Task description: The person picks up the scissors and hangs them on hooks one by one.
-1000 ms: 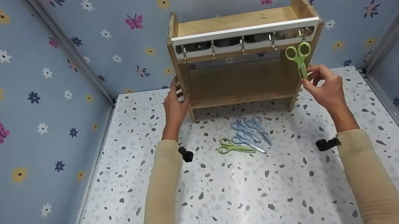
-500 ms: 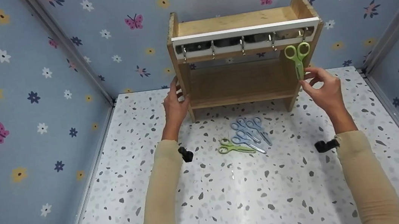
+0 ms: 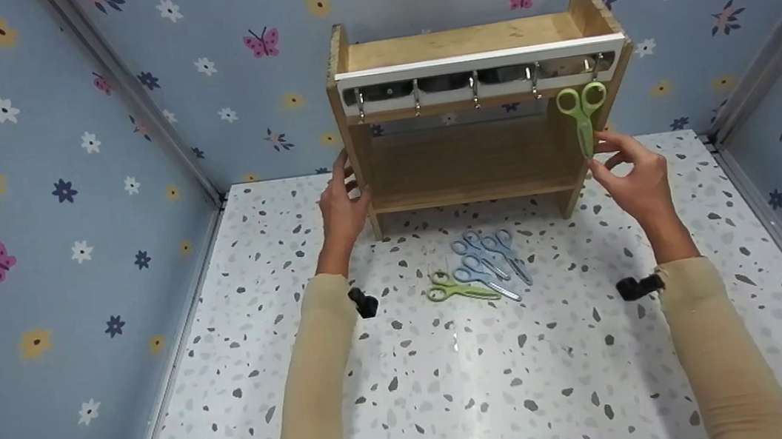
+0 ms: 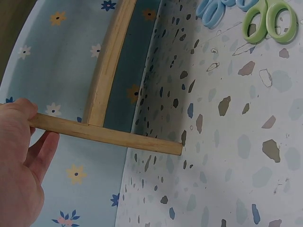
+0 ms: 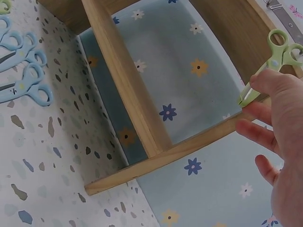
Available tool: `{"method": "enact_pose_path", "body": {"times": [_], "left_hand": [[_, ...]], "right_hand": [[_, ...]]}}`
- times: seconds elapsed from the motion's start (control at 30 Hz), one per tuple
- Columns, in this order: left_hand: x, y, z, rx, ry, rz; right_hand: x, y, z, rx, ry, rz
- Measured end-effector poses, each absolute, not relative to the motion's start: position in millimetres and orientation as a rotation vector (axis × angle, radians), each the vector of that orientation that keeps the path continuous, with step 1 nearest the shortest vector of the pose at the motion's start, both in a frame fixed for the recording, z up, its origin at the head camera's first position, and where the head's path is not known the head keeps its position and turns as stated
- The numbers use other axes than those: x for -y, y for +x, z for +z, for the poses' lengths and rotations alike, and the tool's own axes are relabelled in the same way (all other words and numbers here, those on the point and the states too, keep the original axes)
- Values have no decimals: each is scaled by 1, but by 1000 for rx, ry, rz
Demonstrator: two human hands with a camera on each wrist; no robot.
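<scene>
Green scissors [image 3: 583,123] hang blades down in front of the wooden shelf's right side, one handle loop at the rightmost metal hook [image 3: 596,66]. My right hand [image 3: 635,171] pinches them near the blade tips, which also shows in the right wrist view, where the fingers partly cover the scissors [image 5: 278,52]. At the other side, my left hand [image 3: 344,210] grips the left side panel of the wooden shelf [image 3: 466,191]. In the left wrist view, fingers and thumb lie on both sides of that panel's edge [image 4: 109,135].
Several blue scissors [image 3: 488,277] and another pair of green scissors [image 3: 465,291] lie on the speckled tabletop [image 3: 457,390] before the shelf. Further hooks line the white rail [image 3: 446,95]. Flowered panels [image 3: 62,215] enclose the table at the back and sides.
My right hand has shifted slightly left and down with the green scissors, which now hang more upright. The left hand and the shelf have stayed in place.
</scene>
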State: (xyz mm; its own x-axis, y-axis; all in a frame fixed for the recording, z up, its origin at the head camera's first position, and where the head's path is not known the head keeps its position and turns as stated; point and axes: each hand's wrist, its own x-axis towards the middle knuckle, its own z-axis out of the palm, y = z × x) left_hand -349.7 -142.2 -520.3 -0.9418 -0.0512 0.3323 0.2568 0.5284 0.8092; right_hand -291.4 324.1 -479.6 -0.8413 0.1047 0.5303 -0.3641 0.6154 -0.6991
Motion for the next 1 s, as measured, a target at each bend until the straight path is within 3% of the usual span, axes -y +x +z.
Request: {"method": "enact_pose_path", "body": {"times": [1.0], "left_hand": [[143,-351,-521,2452,-193,-1389]], "right_hand": [[-332,-284,-506,2395,207,1101]]}}
